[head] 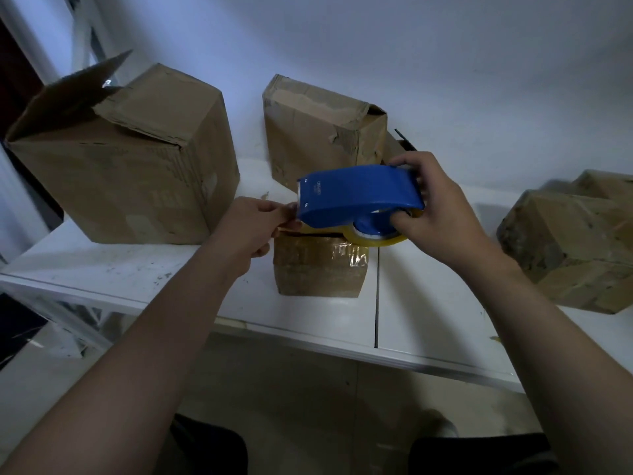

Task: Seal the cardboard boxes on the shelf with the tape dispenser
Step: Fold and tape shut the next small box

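Above creased cardboard box, curved blue plastic tape dispenser

place: storeroom or packing area | evidence: several worn brown cardboard boxes are sitting on a scuffed white shelf | backdrop: a plain white wall is standing behind | tool: a blue plastic tape dispenser is being held over one

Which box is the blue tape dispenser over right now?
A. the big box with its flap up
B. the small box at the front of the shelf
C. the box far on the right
B: the tape dispenser, gripped by the right hand, is right over the small box at the front of the shelf, and the left hand pinches the tape at its front end.
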{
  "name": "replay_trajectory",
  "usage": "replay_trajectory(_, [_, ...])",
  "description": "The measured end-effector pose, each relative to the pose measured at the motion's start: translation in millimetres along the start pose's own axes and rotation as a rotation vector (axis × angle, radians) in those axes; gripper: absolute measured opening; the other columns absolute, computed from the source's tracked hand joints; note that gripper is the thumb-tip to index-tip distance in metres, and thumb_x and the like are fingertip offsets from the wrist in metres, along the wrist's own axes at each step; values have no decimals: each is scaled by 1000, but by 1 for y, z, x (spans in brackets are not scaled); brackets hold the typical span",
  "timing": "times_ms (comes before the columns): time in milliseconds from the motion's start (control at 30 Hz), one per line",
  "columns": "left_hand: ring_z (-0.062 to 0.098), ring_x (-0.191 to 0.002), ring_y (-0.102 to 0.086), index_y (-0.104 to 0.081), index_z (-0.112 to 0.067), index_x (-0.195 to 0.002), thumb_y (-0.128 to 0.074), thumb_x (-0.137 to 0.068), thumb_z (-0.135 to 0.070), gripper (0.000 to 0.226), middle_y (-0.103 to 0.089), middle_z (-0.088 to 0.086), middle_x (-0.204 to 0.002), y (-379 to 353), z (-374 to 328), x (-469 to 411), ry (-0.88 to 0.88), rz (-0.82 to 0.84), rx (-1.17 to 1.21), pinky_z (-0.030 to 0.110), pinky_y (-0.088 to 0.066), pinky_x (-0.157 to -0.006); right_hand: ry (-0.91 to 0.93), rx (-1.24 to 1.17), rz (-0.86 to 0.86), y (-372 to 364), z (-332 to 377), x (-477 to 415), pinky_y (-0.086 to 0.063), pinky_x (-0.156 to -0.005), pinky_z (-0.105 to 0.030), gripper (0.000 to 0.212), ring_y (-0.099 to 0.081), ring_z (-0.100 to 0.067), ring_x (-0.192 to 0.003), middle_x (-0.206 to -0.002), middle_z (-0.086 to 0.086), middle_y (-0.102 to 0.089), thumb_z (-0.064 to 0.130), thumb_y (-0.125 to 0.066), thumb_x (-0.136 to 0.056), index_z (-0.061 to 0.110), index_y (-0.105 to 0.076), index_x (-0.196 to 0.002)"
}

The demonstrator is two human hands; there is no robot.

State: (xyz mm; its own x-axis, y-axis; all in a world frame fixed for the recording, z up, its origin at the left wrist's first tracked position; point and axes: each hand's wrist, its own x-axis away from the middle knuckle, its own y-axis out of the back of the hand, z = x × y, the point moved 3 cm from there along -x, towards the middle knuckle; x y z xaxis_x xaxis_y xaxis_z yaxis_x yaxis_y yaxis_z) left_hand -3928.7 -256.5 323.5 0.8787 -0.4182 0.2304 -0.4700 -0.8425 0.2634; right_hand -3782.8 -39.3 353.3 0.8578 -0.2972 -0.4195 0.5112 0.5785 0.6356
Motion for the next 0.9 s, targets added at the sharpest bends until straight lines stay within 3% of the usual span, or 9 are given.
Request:
replay_trajectory(167, [14, -72, -42, -74, -16, -92, -69, -94, -33, 18, -66, 1, -86, 13, 12, -14, 31, -88, 53, 23, -32, -47, 25, 21, -43, 1, -9, -7, -47, -86, -18, 67, -52, 0, -111, -124, 17, -53, -2, -71, -77, 33, -49, -130])
replay_trajectory(433, [11, -73, -44, -75, -17, -94, -69, -94, -34, 17, -69, -10, -71, 27, 27, -24, 51, -91, 56, 22, -31, -46, 50, 33, 6, -8, -18, -12, -40, -89, -6, 71, -48, 8, -111, -128, 11, -53, -4, -71, -76, 35, -53, -133])
replay_trajectory(667, [11, -69, -42, -72, -11, -91, -70, -93, -34, 23, -59, -17, -47, 31, 41, -23, 76, -82, 22, 23, -33, -50, 37, 132, 28, -20, -12, -12, -51, -94, -41, 71, -50, -10, -114, -127, 6, -53, 4, -71, -78, 43, -53, -135])
replay_trajectory(800, [11, -69, -44, -71, -13, -83, -68, -95, -33, 24, -60, -17, -50, 32, 47, -23, 45, -73, -16, 24, -33, -51, 37, 198, 47, -27, -6, -13, -49, -88, -32, 71, -48, -9, -106, -118, 10, -47, 6, -70, -83, 43, -51, -140])
replay_trajectory(900, [12, -74, -47, -71, -15, -81, -67, -95, -35, 25, -65, -8, -71, 32, 50, -25, 44, -67, -42, 26, -36, -55, 43, 236, 48, -30, -4, -13, -43, -80, -21, 69, -46, -7, -101, -115, 9, -45, 8, -69, -85, 43, -52, -142])
